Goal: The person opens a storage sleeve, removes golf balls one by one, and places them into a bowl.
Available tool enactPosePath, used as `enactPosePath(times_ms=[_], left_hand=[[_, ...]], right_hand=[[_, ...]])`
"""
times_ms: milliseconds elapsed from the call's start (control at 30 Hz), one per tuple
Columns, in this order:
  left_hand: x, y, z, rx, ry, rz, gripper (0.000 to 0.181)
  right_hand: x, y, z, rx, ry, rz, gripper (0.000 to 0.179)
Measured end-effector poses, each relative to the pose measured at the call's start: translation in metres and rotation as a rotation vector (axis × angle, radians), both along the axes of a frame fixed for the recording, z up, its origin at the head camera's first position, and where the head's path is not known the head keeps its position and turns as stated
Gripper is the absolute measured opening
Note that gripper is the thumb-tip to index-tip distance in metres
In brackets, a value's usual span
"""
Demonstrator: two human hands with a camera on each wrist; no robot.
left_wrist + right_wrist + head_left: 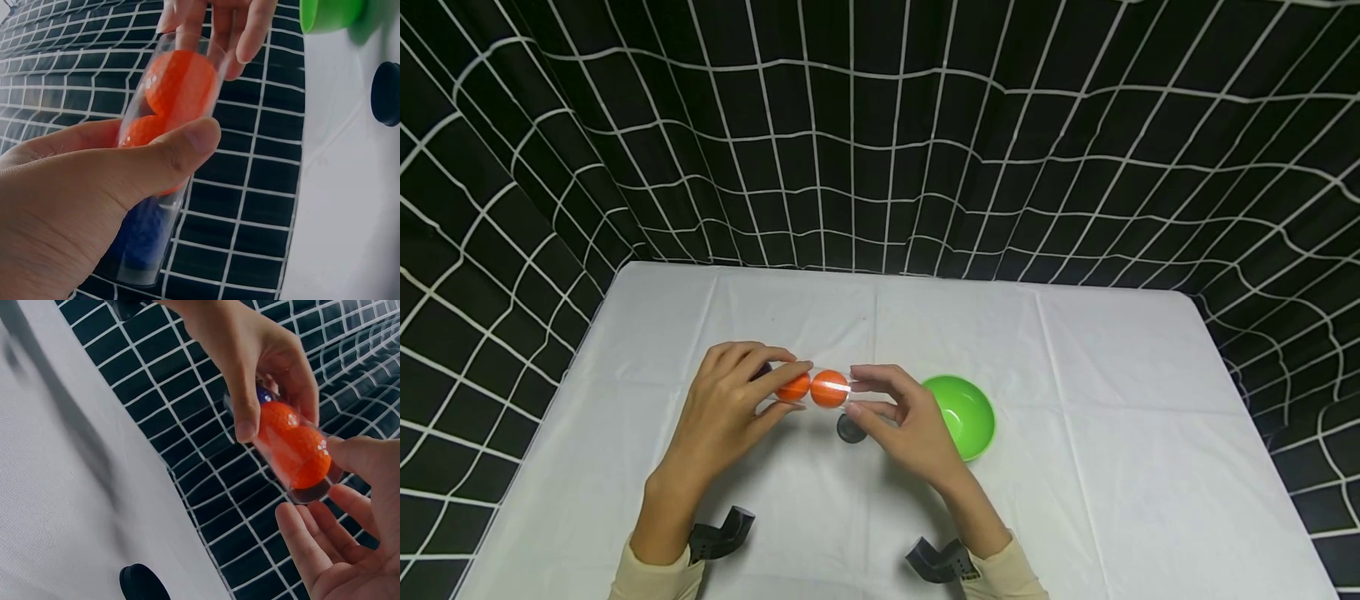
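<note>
A clear plastic tube (820,388) lies level above the white table, with two orange balls (181,81) and a blue ball (147,231) inside. My left hand (797,386) grips the tube's closed end, with the thumb (187,144) across its side. My right hand (853,397) pinches the tube's open end between thumb and fingers, next to the outer orange ball (309,462). In the right wrist view the blue ball (264,395) is mostly hidden behind my left hand's fingers (250,412).
A black round cap (850,429) lies on the white tablecloth (1112,400) just below the tube. A green bowl (966,412) stands right of my right hand. A black curtain with a white grid (880,133) closes in the back and sides.
</note>
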State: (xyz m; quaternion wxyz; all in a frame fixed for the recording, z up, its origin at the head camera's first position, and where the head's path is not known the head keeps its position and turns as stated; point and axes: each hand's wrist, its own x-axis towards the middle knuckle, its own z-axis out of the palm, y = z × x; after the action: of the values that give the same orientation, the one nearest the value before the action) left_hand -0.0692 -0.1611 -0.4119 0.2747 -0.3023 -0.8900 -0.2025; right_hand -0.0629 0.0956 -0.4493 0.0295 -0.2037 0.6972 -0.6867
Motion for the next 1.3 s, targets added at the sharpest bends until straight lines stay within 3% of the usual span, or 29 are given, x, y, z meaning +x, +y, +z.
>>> enactPosePath(times_ms=[500,733,900,1133,1300], left_hand=[[0.003,-0.003,0.002,0.008,-0.016,0.009,0.050],[0.002,-0.003,0.001,0.013,-0.047,0.018,0.049],[0.000,-0.003,0.000,0.019,-0.064,0.012,0.048],[0.001,-0.003,-0.003,0.043,-0.146,0.014,0.055],[0.002,-0.002,-0.005,0.060,-0.196,0.010,0.056]], right_hand=[[0.000,-0.001,0.000,-0.009,-0.030,0.017,0.048],[0.001,0.001,0.002,-0.019,-0.088,0.017,0.047],[0.002,0.002,0.005,-0.040,-0.068,0.005,0.048],[0.002,0.008,0.007,-0.085,-0.064,-0.015,0.045],[0.003,0.017,0.009,-0.060,-0.084,-0.036,0.046]])
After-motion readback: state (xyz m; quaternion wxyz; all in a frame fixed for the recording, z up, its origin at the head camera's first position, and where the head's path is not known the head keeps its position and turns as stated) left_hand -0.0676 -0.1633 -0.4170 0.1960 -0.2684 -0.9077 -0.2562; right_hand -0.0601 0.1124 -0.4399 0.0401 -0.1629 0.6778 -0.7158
